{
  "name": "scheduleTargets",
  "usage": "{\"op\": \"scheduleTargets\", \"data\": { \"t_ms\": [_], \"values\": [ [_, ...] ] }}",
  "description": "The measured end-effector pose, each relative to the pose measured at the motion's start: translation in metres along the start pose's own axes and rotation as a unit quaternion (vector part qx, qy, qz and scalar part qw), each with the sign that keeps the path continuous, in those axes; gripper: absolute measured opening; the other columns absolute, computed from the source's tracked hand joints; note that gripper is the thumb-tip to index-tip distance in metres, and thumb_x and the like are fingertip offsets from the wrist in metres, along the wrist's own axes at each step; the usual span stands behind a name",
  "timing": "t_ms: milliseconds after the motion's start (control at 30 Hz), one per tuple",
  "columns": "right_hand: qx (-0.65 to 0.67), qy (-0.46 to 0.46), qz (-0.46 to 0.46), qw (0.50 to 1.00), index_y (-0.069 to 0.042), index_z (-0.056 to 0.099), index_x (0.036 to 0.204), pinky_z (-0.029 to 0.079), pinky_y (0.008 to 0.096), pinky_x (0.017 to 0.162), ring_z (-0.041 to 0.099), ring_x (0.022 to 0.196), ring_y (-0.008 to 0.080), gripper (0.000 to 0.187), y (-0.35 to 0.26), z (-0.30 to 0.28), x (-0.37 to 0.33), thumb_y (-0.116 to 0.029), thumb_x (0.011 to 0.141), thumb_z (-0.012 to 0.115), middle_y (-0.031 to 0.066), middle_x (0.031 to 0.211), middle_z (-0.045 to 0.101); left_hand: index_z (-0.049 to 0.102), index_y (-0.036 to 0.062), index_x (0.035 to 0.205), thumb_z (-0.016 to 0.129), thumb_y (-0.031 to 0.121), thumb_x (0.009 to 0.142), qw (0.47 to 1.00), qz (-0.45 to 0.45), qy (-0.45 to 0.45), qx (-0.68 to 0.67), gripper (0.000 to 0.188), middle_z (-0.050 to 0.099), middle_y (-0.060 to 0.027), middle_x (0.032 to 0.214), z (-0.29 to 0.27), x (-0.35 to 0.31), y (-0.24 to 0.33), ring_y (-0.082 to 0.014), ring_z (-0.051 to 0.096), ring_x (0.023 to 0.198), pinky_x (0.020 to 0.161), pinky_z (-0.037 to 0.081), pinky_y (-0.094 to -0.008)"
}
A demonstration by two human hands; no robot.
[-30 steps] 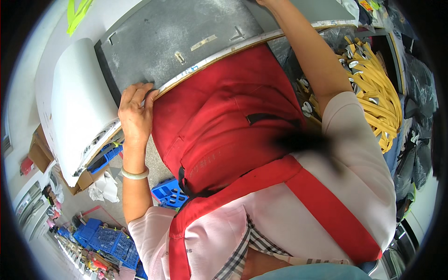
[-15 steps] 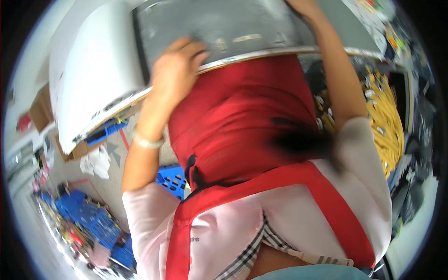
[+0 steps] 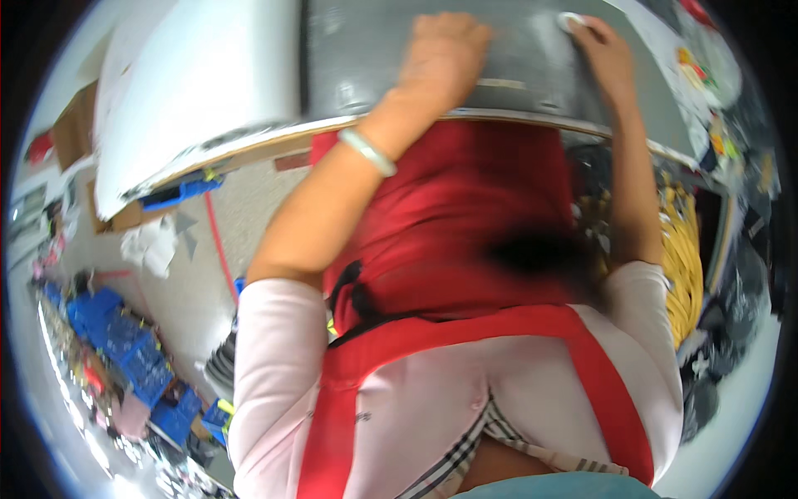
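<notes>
Grey worktop (image 3: 366,58) at the far edge, left hand (image 3: 440,58) lay flat on it, fingers together, right hand (image 3: 603,54) pinched a small white piece (image 3: 572,20), red apron (image 3: 465,241) below.

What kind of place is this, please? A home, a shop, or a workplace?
Probably a workshop or small factory. Both hands rest on a grey worktable, bundles of yellow cables hang at the right, and blue crates and cardboard boxes stand on the floor at the left.
</notes>
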State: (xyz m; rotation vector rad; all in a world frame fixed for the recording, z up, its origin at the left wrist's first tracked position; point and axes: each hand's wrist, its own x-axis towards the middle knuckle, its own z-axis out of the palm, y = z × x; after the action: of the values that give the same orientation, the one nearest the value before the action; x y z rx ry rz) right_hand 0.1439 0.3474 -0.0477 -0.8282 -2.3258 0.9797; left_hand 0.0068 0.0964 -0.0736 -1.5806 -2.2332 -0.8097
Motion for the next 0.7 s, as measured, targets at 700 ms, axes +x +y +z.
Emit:
{"op": "scheduleTargets", "data": {
  "t_ms": [700],
  "values": [
    [-0.155, -0.207, -0.054, 0.964, -0.003, 0.067, 0.104, 0.048, 0.03, 0.071, 0.06, 0.077, 0.013, 0.018, -0.066, -0.032, -0.101, -0.018, 0.094, 0.07, 0.005, 0.081, 0.063, 0.066, 0.0105, 0.124, 0.057, 0.017, 0.096, 0.994, -0.063, -0.083, 0.028, 0.031, 0.059, -0.0134, 0.133, -0.03, 0.008, 0.019, -0.0356, 0.049, 0.132, 0.111, 0.031, -0.0673]
  ]
}}
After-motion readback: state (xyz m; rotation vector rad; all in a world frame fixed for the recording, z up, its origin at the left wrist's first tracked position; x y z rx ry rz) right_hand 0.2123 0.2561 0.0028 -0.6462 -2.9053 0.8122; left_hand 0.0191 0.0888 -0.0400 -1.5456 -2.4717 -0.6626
